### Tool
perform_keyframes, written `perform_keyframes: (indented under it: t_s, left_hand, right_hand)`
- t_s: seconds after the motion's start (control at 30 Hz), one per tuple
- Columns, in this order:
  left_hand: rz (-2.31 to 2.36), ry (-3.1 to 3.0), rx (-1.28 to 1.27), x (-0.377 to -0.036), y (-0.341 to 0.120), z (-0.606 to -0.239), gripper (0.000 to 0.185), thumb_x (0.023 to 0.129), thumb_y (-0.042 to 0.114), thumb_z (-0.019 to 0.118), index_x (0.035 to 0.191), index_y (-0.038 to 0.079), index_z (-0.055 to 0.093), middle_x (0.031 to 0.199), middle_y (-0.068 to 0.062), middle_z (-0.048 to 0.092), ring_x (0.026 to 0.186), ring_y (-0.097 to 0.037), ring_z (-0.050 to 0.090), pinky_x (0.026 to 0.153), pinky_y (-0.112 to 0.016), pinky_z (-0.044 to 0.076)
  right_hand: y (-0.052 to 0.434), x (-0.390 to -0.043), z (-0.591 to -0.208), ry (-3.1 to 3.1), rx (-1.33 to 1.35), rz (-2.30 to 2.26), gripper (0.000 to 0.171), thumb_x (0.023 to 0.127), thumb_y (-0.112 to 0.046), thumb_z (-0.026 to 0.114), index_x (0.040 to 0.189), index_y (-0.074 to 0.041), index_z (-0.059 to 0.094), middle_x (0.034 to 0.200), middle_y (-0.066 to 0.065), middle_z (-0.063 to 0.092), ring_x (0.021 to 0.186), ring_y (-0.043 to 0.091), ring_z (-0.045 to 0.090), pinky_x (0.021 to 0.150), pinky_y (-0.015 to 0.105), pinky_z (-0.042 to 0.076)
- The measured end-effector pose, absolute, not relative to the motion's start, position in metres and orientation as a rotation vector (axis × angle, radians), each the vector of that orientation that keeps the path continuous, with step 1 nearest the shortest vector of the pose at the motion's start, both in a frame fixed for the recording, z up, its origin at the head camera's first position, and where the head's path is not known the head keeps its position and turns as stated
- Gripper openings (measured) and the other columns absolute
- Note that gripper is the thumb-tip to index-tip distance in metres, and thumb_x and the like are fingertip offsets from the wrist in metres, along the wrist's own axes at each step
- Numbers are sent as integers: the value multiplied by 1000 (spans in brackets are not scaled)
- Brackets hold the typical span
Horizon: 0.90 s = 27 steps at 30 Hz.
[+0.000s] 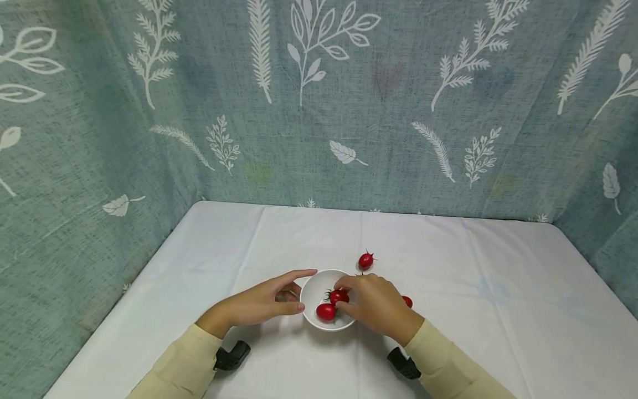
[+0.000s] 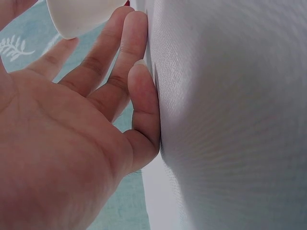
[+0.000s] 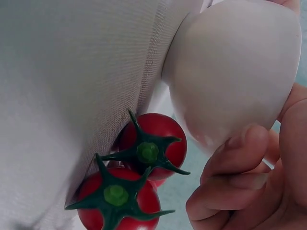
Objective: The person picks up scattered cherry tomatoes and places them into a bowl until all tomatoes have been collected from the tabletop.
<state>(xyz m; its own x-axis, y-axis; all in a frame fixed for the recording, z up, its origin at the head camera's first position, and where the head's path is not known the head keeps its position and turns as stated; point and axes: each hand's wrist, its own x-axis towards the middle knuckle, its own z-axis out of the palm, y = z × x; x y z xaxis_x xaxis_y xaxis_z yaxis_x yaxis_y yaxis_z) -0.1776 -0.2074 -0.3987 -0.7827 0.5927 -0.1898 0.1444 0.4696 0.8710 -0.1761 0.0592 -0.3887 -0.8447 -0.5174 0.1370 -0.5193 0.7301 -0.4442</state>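
Observation:
A white bowl (image 1: pixel 311 293) stands on the table with red cherry tomatoes inside. One cherry tomato (image 1: pixel 325 312) lies near its front. My right hand (image 1: pixel 376 302) reaches over the right rim and pinches another cherry tomato (image 1: pixel 339 297) between thumb and fingers, low inside the bowl. My left hand (image 1: pixel 259 302) is at the bowl's left side, thumb and index finger extended and touching it. In the left wrist view the other fingers lie loosely bent below the bowl. The right wrist view shows the bowl's outside (image 3: pixel 235 67), which hides its contents.
Beyond the bowl lies a loose cherry tomato (image 1: pixel 366 261). Another cherry tomato (image 1: pixel 407 301) shows partly behind my right hand. Green-stemmed tomatoes (image 3: pixel 152 139) lie close together beside the bowl. A patterned grey-green curtain (image 1: pixel 309 133) hangs behind the white-covered table (image 1: pixel 448 255).

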Motion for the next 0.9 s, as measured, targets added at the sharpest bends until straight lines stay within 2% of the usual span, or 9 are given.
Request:
perform_keyframes:
  t_s: [0.4, 0.9]
  left_hand:
    - [1259, 2251, 612, -178, -207, -399, 66, 98, 29, 66, 155, 35, 33, 118, -6, 64, 108, -20, 63, 91, -39, 45]
    - [1249, 2258, 615, -178, -207, -399, 66, 98, 29, 65, 155, 35, 33, 118, -6, 64, 109, -20, 63, 93, -41, 45]
  right_hand:
    - [57, -180, -389, -3000, 858, 861, 19, 80, -23, 85, 93, -18, 72, 92, -2, 77, 85, 14, 68, 67, 31, 49]
    - [56, -182, -388, -3018, 869, 879, 20, 79, -22, 85, 94, -18, 73, 93, -2, 77, 87, 14, 67, 71, 34, 51]
